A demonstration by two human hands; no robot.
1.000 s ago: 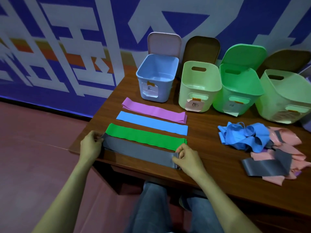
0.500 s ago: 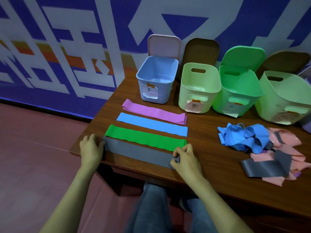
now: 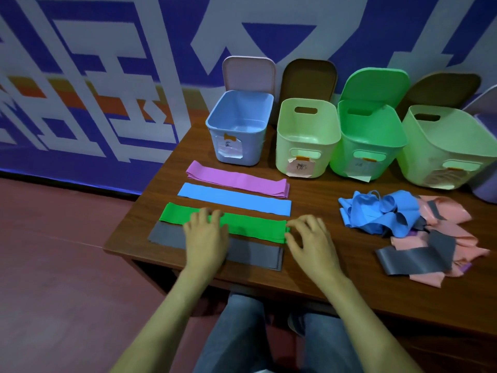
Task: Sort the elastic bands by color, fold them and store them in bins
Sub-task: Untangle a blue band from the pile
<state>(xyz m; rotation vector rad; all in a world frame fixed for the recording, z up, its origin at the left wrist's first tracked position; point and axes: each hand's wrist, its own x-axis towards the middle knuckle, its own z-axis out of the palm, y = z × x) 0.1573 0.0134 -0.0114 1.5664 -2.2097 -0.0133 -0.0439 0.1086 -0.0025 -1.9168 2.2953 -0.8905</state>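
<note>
The green band lies flat and stretched out on the desk, and both hands are on it. The left hand is released, its spread fingers resting on the band's middle while the palm covers part of the grey band, which lies just in front of the green band and touches its near edge. The right hand has its fingers curled and pinches the green band's right end between thumb and forefinger. Just behind the green band lies the blue band, and behind that the purple band, all parallel. To the green band's right, well apart, sits a heap of unsorted bands in blue, pink and grey. Far behind the green band stand a blue bin, a pale green bin and a green bin, all open.
</note>
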